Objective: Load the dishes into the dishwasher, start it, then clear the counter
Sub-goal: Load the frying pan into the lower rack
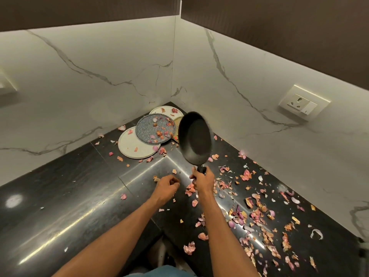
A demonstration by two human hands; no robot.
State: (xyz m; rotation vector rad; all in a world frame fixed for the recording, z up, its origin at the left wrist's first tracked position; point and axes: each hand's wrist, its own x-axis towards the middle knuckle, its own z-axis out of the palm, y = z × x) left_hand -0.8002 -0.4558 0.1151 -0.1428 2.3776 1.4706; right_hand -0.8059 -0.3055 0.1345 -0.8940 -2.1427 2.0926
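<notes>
Black counter (60, 196): right hand (202, 179) fingers clench pan (194, 137) handle, pan upward; left hand (166, 186) loosely curled, empty.

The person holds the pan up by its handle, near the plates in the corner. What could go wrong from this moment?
1. The right hand holds the black pan tilted in the air close to the stacked plates; a swing could knock them.
2. Onion peels cover the counter and the plates, so some may reach the dishwasher.
3. The left hand hovers without supporting the pan, so it might slip.
</notes>
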